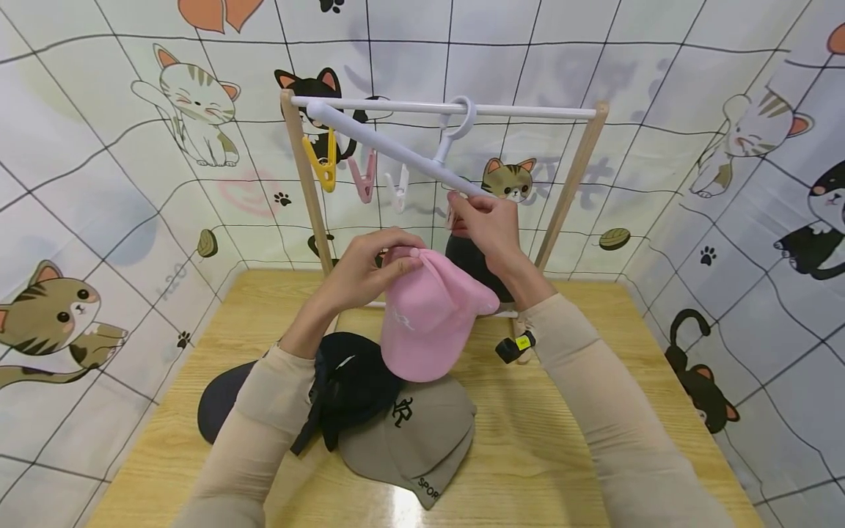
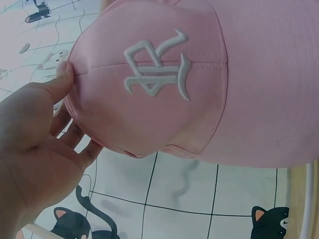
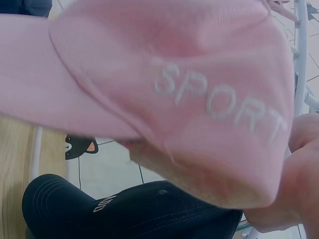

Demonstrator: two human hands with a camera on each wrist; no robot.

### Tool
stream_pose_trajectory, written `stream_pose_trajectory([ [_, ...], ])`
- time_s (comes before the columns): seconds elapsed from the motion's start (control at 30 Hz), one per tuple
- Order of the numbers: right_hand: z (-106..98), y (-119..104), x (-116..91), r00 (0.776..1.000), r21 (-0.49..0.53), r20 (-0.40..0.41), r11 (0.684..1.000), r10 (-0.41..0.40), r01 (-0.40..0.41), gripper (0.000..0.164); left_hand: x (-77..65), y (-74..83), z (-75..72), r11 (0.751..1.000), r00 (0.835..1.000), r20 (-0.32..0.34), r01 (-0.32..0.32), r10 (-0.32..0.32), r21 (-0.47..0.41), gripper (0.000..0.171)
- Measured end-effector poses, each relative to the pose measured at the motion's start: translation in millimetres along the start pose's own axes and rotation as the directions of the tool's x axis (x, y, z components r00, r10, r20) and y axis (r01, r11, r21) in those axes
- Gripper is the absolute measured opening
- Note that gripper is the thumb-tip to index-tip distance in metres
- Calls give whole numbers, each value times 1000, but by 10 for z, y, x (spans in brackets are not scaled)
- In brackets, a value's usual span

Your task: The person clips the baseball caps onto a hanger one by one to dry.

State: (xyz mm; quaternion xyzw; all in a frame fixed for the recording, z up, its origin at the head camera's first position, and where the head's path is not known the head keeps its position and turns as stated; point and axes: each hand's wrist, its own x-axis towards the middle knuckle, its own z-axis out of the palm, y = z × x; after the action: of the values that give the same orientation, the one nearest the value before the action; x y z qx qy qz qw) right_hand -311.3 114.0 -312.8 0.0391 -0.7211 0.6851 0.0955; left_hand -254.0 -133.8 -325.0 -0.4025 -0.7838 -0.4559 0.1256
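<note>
My left hand pinches the crown of a pink cap, which hangs brim-down; pale embroidery shows on its front in the left wrist view. My right hand grips the lower right end of a lilac hanger, hooked on a white rail and tilted down to the right. Yellow, pink and white clips hang from the hanger. Part of another pinkish clip shows by my right fingers. A black cap is partly hidden behind that hand.
The rack has a white rail and wooden legs. A dark cap and a grey-brown cap lie overlapping on the wooden table. A small black item with a yellow label is by my right sleeve.
</note>
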Motion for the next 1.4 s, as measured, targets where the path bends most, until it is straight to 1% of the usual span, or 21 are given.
stream_pose_trajectory([
  [0.2, -48, -63, -36, 1000, -37, 19, 999, 11, -10, 41, 101, -49, 31, 999, 1000, 9, 27, -27, -18, 23],
  [0.37, -85, -114, -61, 999, -53, 47, 998, 17, -14, 41, 172, -140, 97, 998, 998, 25, 57, -56, -18, 23],
  [0.5, -110, -146, -82, 997, -66, 76, 998, 19, -14, 43, 223, -199, 155, 994, 994, 34, 109, -108, -22, 23],
  [0.63, -117, -155, -92, 996, -77, 90, 997, 14, -7, 43, 268, -238, 192, 984, 985, 25, 170, -169, -59, 23],
  [0.7, -119, -159, -97, 996, -82, 93, 997, 9, -1, 42, 287, -257, 204, 979, 982, 18, 188, -187, -73, 23],
  [0.8, -118, -167, -107, 995, -89, 95, 996, 1, 7, 41, 308, -289, 214, 979, 982, 17, 188, -188, -76, 23],
  [0.93, -113, -185, -118, 995, -101, 101, 995, -12, 22, 40, 326, -342, 224, 985, 988, 23, 157, -155, -78, 23],
  [1.07, -105, -201, -129, 995, -111, 101, 993, -17, 28, 38, 347, -379, 240, 982, 991, 47, 133, -128, -136, 23],
  [1.2, -100, -208, -144, 994, -108, 110, 994, -22, 34, 37, 357, -398, 260, 965, 989, 68, 145, -133, -219, 19],
  [1.3, -100, -210, -152, 992, -104, 125, 994, -32, 45, 40, 368, -413, 272, 953, 987, 62, 158, -147, -260, 16],
  [1.4, -102, -216, -161, 990, -105, 132, 993, -41, 55, 40, 381, -429, 277, 947, 987, 54, 161, -152, -278, 15],
])
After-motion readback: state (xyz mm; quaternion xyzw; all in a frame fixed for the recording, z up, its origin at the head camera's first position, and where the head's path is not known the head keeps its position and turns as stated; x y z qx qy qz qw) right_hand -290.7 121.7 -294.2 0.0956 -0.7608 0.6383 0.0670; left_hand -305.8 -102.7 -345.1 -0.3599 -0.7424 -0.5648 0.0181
